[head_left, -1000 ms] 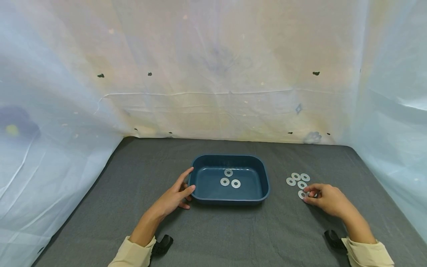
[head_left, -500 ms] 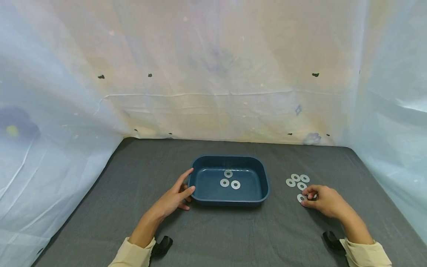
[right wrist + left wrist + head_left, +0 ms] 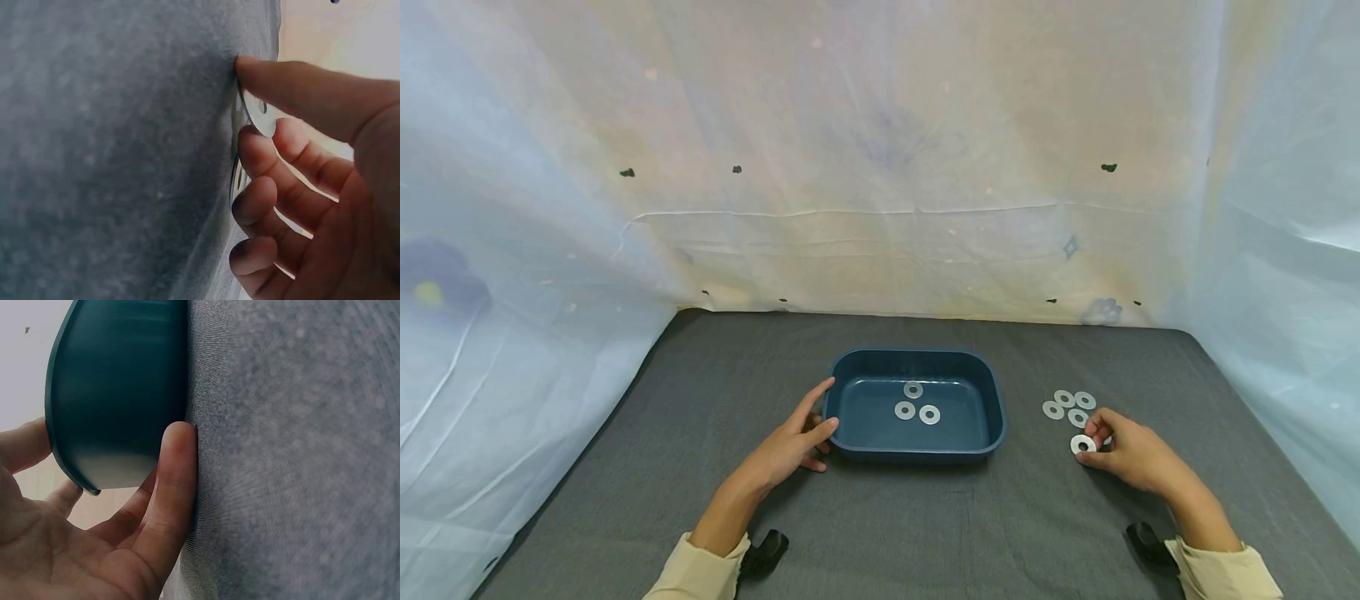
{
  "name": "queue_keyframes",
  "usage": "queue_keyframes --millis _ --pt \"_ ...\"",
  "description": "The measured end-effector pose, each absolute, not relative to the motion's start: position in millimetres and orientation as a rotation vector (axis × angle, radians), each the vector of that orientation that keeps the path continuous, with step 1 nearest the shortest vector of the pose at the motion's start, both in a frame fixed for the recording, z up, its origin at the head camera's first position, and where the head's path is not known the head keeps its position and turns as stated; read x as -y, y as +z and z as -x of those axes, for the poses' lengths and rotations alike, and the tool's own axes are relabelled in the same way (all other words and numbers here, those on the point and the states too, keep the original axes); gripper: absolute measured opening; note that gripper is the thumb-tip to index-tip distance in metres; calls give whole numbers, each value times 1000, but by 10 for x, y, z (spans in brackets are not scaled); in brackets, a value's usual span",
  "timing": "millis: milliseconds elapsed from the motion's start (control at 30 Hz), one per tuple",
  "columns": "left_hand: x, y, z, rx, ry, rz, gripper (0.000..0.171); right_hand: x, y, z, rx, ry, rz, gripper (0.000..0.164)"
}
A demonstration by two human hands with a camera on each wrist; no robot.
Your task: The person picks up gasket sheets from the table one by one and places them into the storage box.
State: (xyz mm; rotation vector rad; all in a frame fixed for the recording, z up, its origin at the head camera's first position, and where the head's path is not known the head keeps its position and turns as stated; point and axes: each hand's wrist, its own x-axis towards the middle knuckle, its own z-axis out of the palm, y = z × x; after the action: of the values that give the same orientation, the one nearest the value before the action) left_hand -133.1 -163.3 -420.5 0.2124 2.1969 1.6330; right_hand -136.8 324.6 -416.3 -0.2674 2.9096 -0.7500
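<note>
My right hand [image 3: 1131, 450] pinches a flat metal washer [image 3: 1076, 442] by its edges, thumb on one side and fingers on the other. In the right wrist view that washer [image 3: 255, 111] stands tilted, one side raised off the cloth. Just beyond these fingers several more washers [image 3: 1053, 410] lie flat and close together. At the left end of a dark blue tray [image 3: 917, 456], my left hand [image 3: 786, 450] touches the rim and outer wall with fairly straight fingers. Inside the tray lie 3 washers [image 3: 929, 408], flat on its floor.
Grey cloth [image 3: 910, 525] covers the table under the tray and washers. A pale printed curtain [image 3: 917, 258] rises along the table's back edge and sides. Dark bands [image 3: 765, 554] sit at both wrists, by the light sleeves.
The right hand drew one washer slightly nearer, away from the cluster, and now tips it up between thumb and fingers. The left hand and tray stay where they were.
</note>
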Motion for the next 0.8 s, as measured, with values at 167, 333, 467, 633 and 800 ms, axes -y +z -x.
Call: queue_keyframes --millis 167,333,467,633,800 --pt "1635 -4203 1326 -2197 1632 -212 69 -3242 -4167 1369 -2871 -763 283 37" --pt "1635 -4221 1327 -2210 1624 -186 68 -3249 -4155 1356 -2859 -727 311 40" --pt "1626 -4228 1327 -2212 1628 -153 66 -3262 -4146 1345 -2855 -707 320 42" --pt "1620 -4230 1324 -2211 1631 -152 66 -3263 -4145 1343 -2873 -707 325 42" --pt "1628 -4237 1328 -2210 1629 -161 66 -3252 -4136 1340 -2876 -706 307 41"
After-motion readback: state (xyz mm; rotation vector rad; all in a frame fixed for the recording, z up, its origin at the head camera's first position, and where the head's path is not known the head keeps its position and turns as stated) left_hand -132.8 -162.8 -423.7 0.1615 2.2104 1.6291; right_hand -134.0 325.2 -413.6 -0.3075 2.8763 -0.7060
